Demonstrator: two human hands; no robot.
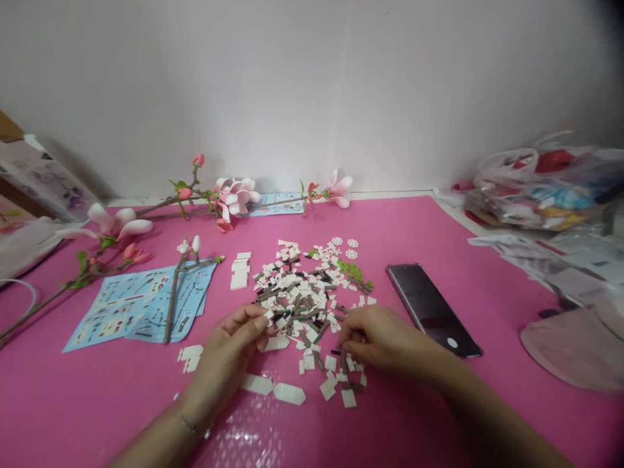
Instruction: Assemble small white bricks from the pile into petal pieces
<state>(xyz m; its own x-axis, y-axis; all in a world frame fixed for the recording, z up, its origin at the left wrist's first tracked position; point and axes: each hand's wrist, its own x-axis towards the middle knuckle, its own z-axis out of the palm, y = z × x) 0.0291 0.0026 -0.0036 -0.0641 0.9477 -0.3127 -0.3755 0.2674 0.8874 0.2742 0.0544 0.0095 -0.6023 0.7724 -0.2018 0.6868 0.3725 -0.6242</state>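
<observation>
My left hand (238,341) is at the left side of a loose pile of building bricks (297,292), with thumb and index finger pinched on a small white brick (268,316). The pile mixes white, brown, black and green pieces. At its right edge is my right hand (370,335), fingers curled down among the pieces; whatever lies between the fingertips is hidden. Below my left hand are two long white pointed plates (289,393), end to end. Several white pieces (190,356) sit left of my wrist.
Left, a brick-built branch (173,302) rests on blue instruction sheets (114,305). Pink flower branches (234,198) stretch along the back wall. A dark phone (431,309) lies right of the pile. Plastic bags (541,185) and a pink cap-like item (575,348) are at the far right.
</observation>
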